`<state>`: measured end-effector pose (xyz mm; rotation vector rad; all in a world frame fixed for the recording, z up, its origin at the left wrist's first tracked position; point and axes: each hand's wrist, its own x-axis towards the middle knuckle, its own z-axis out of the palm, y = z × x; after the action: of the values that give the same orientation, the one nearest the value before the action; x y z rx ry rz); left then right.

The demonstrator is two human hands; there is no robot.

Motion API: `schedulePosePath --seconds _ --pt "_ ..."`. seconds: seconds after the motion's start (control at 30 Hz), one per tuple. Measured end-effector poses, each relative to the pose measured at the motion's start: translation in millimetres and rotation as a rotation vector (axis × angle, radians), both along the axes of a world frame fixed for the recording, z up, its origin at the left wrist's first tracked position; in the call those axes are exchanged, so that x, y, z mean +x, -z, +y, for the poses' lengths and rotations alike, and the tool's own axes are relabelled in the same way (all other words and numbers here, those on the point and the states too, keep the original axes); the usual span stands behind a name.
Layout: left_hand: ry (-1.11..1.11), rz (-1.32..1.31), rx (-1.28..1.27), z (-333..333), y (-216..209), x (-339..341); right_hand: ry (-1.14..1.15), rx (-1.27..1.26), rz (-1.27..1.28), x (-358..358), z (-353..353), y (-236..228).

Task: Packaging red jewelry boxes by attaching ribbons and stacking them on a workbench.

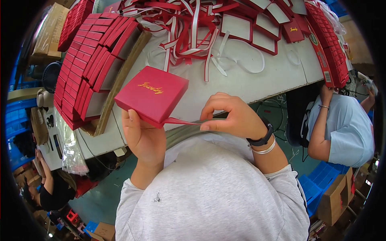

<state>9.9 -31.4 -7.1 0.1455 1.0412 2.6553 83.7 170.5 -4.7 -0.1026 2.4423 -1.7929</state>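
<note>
A square red jewelry box with gold script on its lid rests in my left hand, whose fingers are wrapped under it. From the box's near right corner a narrow red ribbon runs taut to the right. My right hand pinches the ribbon's end between thumb and fingertips. A dark wristband and pale bangles circle my right wrist. Beyond the box, a tangled heap of red and white ribbons lies on the white table.
Stacked red boxes stand at the left behind a wooden strip. Open white-lined box parts lie at the back right, near another red stack. One person sits at the right, another at the lower left. Blue crates stand lower right.
</note>
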Motion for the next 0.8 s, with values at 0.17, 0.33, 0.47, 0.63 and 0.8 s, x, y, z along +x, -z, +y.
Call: schedulePosePath --seconds 0.17,0.33,0.47,0.63,0.8 --pt "-0.057 0.029 0.033 -16.2 -3.1 -11.5 -0.009 -0.034 0.062 3.6 -11.9 5.6" --pt "-0.138 0.047 0.036 -33.8 0.5 -18.0 -0.055 -0.003 0.029 0.4 -20.2 9.3" --pt "-0.108 0.125 0.072 -38.1 -3.0 -16.0 0.154 -0.156 0.118 -4.3 -49.4 7.5" --pt "-0.081 0.189 0.006 -42.3 -7.4 -11.1 0.151 -0.35 -0.084 -5.1 -73.2 8.4" --pt "-0.067 0.218 0.012 -50.4 -6.0 -11.7 0.113 -0.281 0.119 -11.3 -50.1 7.2"
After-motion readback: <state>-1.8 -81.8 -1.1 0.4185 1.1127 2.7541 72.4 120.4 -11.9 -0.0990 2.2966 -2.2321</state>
